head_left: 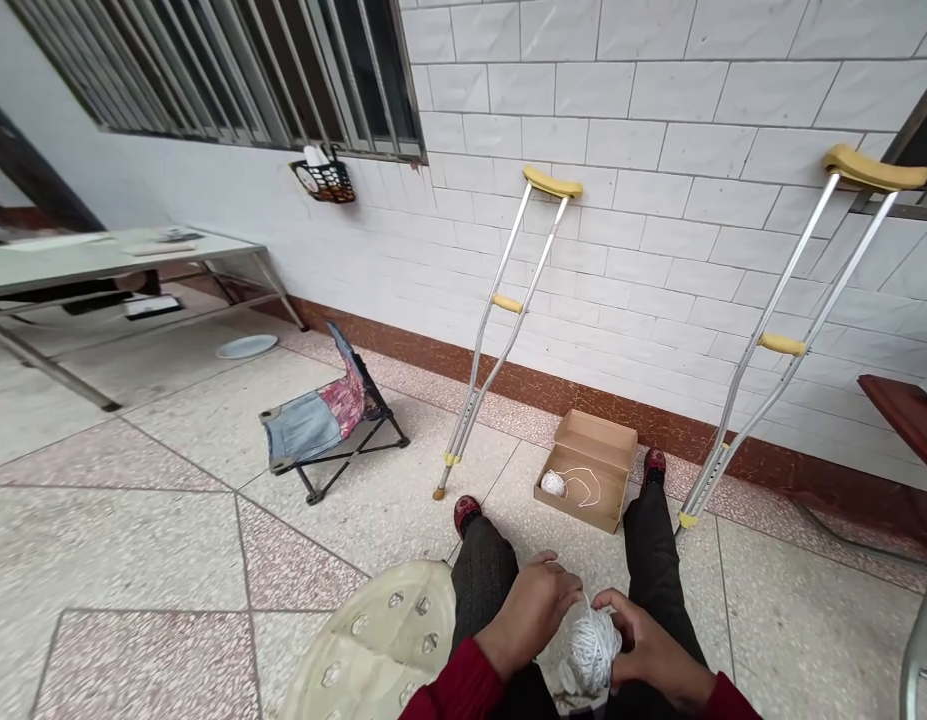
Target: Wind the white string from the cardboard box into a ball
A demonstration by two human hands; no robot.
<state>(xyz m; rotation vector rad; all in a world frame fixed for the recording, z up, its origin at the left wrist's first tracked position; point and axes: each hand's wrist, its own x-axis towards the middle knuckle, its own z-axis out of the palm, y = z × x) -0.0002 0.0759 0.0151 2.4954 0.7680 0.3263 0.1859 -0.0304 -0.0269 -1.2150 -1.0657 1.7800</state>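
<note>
At the bottom of the view, over my lap, my right hand (653, 648) is wrapped around a ball of white yarn (592, 650). My left hand (533, 612) is curled beside the ball, its fingers pinched on the strand of yarn that leads off the ball. Both sleeves are dark red. An open cardboard box (614, 437) lies on the floor between my feet, holding a smaller white yarn ball (553, 483) with a loose strand.
Two aluminium crutches (500, 330) (789, 345) lean on the white tiled wall. A small folding stool (324, 420) stands at left, a metal table (95, 262) beyond it. A pale plastic stool (373, 650) is by my left knee. A dark bench (905, 410) is at right.
</note>
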